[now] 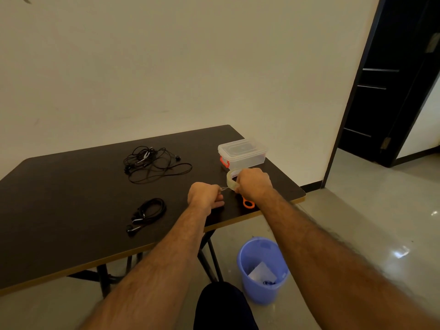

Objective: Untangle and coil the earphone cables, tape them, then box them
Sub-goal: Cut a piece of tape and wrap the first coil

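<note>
A dark table [71, 198] with a pale edge strip stands against a plain cream wall [166, 67], with a dark doorway [392, 79] off to the right and a glossy floor [369, 210] below.

Near the table's right front, the right hand [253, 183] is curled round a roll of clear tape [232, 179], held just above the tabletop. The left hand [206, 195] sits close beside it, fingers closed in a pinch on the free tape end [223, 188], so a short strip runs between the two hands. Both forearms reach in from the bottom of the view.

To the left of the hands, near the front edge, lies a coiled black earphone [148, 214], its loops gathered into a neat oval with the buds trailing toward the edge. Farther back, well apart from the coil, a tangle of black earphones [152, 164] is spread loosely over the table.

Just behind the tape roll, at the table's right back corner, sits a clear plastic box [242, 153] with its lid on and an orange clasp facing the hands. An orange loop handle [248, 204], seemingly of scissors, shows on the table under the right wrist; the rest is hidden.

On the floor beside the table legs stands a blue bin [262, 270] with some paper scraps inside. A dark-clothed knee [223, 306] shows at the bottom edge.
</note>
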Motion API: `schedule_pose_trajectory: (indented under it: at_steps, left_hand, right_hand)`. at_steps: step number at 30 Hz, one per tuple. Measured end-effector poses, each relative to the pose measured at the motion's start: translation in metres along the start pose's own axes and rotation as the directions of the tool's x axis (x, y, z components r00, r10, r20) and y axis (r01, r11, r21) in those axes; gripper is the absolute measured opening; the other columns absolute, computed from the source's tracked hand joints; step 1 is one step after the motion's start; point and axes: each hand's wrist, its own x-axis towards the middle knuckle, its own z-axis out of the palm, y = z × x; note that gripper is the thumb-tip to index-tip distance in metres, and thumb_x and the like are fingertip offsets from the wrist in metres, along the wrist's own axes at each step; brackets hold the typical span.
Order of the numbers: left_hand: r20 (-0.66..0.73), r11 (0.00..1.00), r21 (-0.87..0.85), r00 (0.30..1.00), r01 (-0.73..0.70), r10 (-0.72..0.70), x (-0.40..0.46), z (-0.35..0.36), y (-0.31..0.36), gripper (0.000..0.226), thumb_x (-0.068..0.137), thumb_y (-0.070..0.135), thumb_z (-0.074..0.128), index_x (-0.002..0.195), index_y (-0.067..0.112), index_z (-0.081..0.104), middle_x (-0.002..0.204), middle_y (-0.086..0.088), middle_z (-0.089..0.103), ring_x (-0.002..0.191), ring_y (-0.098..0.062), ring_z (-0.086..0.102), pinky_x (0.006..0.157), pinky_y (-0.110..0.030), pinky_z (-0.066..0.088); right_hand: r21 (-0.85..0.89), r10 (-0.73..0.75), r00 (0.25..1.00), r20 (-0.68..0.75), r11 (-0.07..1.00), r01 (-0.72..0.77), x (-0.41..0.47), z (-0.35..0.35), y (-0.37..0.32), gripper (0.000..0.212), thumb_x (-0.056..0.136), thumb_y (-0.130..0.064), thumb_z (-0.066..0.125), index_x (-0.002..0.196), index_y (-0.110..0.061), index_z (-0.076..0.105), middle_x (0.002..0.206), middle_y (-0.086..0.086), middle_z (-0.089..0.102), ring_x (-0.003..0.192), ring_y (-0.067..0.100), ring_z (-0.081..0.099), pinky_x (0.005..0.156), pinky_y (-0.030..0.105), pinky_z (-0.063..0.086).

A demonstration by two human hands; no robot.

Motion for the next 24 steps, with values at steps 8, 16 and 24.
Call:
schedule_pose_trajectory:
  at_steps: [8,16,24]
  left_hand:
    - [-0.151,0.965,0.241,0.979,-0.099,0.138,0.010,-0.021,0.002,0.015,0.093,0.010,0.062,0.078,0.010,0.063,0.075,-0.006,0.070,0.066,-0.016,0.071,0.073,-0.031,0.061]
    - [-0.039,0.981,0.164,0.993,-0.101,0.108,0.007,-0.026,0.005,0.019,0.091,0.007,0.066,0.108,-0.002,0.066,0.082,-0.011,0.066,0.069,-0.017,0.067,0.074,-0.038,0.062]
    - [0.062,0.996,0.069,0.996,-0.062,0.057,0.002,-0.024,0.010,0.013,0.093,0.006,0.062,0.105,0.005,0.066,0.094,-0.011,0.065,0.076,-0.016,0.066,0.062,-0.031,0.060]
  right_hand:
    - [-0.006,0.016,1.000,-0.002,1.000,-0.016,0.002,-0.001,0.006,0.029,0.096,-0.033,0.061,0.119,-0.016,0.062,0.115,0.008,0.064,0.106,0.022,0.059,0.101,0.041,0.044]
    - [-0.001,0.031,0.999,0.010,1.000,-0.031,0.002,-0.004,0.000,0.032,0.096,-0.031,0.062,0.123,-0.014,0.059,0.118,0.009,0.063,0.110,0.024,0.059,0.103,0.040,0.044]
    - [0.028,0.008,0.999,0.038,1.000,-0.009,-0.004,-0.006,0.007,0.033,0.094,-0.028,0.066,0.123,-0.016,0.060,0.118,0.009,0.063,0.108,0.024,0.060,0.101,0.041,0.049]
